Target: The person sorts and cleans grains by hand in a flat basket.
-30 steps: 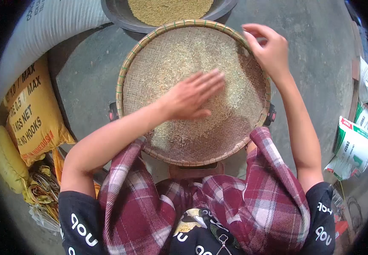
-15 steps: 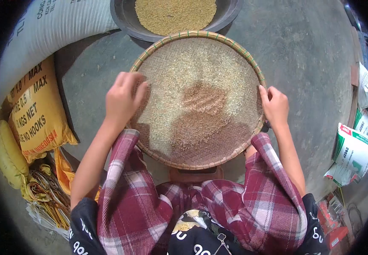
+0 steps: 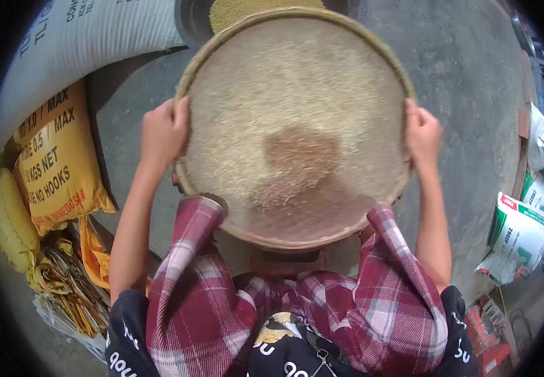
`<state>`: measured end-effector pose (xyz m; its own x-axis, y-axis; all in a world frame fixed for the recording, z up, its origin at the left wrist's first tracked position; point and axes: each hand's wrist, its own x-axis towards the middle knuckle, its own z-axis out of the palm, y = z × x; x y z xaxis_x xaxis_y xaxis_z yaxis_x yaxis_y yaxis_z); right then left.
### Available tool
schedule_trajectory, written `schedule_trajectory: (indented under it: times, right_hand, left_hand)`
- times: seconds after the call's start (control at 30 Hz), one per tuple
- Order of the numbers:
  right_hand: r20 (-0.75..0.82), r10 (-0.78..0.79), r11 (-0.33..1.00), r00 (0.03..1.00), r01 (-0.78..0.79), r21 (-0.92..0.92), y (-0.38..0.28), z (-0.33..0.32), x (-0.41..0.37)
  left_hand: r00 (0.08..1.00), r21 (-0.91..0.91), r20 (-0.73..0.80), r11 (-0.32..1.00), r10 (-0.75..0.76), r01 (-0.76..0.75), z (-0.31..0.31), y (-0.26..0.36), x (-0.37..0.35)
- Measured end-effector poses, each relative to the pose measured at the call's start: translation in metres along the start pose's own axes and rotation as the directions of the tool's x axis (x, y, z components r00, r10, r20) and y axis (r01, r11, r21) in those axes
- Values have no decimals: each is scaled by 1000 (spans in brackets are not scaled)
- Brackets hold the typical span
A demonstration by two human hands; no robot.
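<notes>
A round woven winnowing basket with a bamboo rim is held up in front of me above my lap. Pale grain covers much of its inside, blurred by motion, with a shadow across the lower middle. My left hand grips the rim on the left side, fingers closed round it. On the right side, my right hand is closed on the rim too. Fingers under the basket are hidden from view.
A dark basin of yellowish grain stands beyond the basket, partly covered by it. At left lie a large white sack, an orange printed sack and folded bags. Green-and-white bags rest at right on the concrete floor.
The far side of the basket has risen toward me, covering more of the basin. My left hand has moved from over the inside edge to grip the rim. Grain is now blurred.
</notes>
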<state>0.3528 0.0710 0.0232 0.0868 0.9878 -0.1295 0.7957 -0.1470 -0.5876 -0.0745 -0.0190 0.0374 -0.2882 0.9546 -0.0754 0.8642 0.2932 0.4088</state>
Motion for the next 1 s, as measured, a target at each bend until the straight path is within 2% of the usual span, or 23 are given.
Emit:
schedule_trajectory:
  times: [0.1, 0.17, 0.23, 0.3, 0.37, 0.43, 0.5, 0.53, 0.57, 0.6, 0.63, 0.67, 0.7, 0.73, 0.77, 0.8, 0.9, 1.0]
  right_hand:
    - [-39, 69, 997, 997, -68, 24, -27, -8, -4]
    - [-34, -66, 998, 997, 67, 10, -39, 3, -14]
    - [-53, -65, 997, 996, 68, 43, -22, -1, -2]
    - [-34, 160, 984, 987, -157, 81, -1, -22, 11]
    - [-52, 167, 985, 985, -164, 59, -14, -22, 1]
    - [-86, 5, 997, 996, 2, 74, -32, -4, -14]
    - [-21, 34, 999, 999, -34, -1, -26, -3, -12]
    - [-34, 110, 992, 993, -108, 61, -15, -8, -4]
    - [-44, 194, 974, 980, -188, 125, -3, -14, 2]
    - [22, 164, 983, 986, -165, 85, 14, -23, 11]
    - [12, 185, 979, 983, -185, 87, 9, -20, 1]
    - [-27, 113, 990, 993, -110, 86, -5, -10, -9]
    - [-62, 27, 997, 998, -22, 79, -20, -2, -16]
    - [-26, -3, 1000, 1000, 3, -4, -25, 4, -23]
    - [-26, -9, 1000, 1000, 8, -9, -19, 6, -24]
    - [-1, 26, 999, 1000, -26, -18, -9, 8, -25]
    - [29, 77, 997, 997, -76, -32, 15, 11, -32]
    - [18, 50, 996, 999, -49, -69, 26, 19, -37]
  left_hand:
    - [999, -20, 33, 999, 30, -29, -2, -16, 16]
    - [1000, -29, 11, 1000, -9, 9, -11, -20, 26]
    - [998, -62, -1, 996, 65, -65, -22, -10, 23]
    - [995, -16, 67, 997, 72, -71, -21, 5, 14]
    - [992, -16, 28, 992, 125, -125, -6, 0, 22]
    - [994, 15, -2, 994, 111, -111, -3, -18, 29]
    - [998, -11, 59, 1000, 9, -9, -8, -19, 22]
    - [993, -53, 91, 996, 81, -76, -9, -5, 13]
    - [992, -49, 99, 996, 72, -68, -6, -3, 8]
    - [991, -35, 84, 994, 104, -102, -3, -1, 10]
    - [986, -23, 73, 989, 148, -147, 2, 1, 14]
    - [994, -13, 62, 996, 86, -85, 6, -10, 21]
    - [994, -21, 60, 995, 95, -93, 10, -27, 22]
    - [990, 58, 52, 989, 131, -134, 9, -32, 22]
    - [986, 139, 47, 976, 161, -166, 10, -37, 20]
    - [990, 133, 117, 987, 77, -93, 11, -40, 10]
    - [987, 70, 161, 997, 15, -26, 23, -22, -13]
    - [988, 66, 149, 997, 30, -41, 40, -32, -24]
